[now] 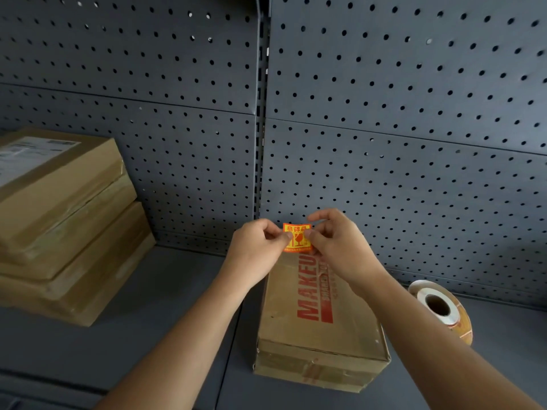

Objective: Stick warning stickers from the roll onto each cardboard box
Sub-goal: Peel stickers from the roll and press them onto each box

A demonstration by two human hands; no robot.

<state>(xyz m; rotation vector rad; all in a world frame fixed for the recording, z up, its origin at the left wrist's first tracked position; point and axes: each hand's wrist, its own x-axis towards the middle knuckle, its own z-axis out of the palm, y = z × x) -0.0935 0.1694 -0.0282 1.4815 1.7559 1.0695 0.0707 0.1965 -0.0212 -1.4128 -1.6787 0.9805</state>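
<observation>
Left hand: the left hand (257, 247) pinches the left edge of an orange-and-yellow warning sticker (297, 237) between thumb and forefinger, the other fingers curled in.
Right hand: the right hand (336, 242) pinches the sticker's right edge the same way, thumb lying across its face.
Sticker: held upright between the two hands, over the far end of the printed box; whether it touches the cardboard cannot be told.
Printed box: a cardboard box (322, 318) with red lettering lies lengthwise beneath the hands, its near end toward the camera and its far end hidden behind the sticker and fingers. Both forearms reach in over it, the right one crossing its right edge.
Roll: the sticker roll (441, 309) stands on edge just right of the printed box, its hollow core facing the camera, partly behind the right forearm.
Stack: well left of the printed box, flat taped cardboard boxes (65, 220) are piled up, the top one bearing a white shipping label (28, 155).
Surface: all rest on a dark grey metal shelf (165, 315).
Backdrop: a dark grey perforated panel (399, 119) rises behind the printed box, split by a slotted upright post (262, 113).
</observation>
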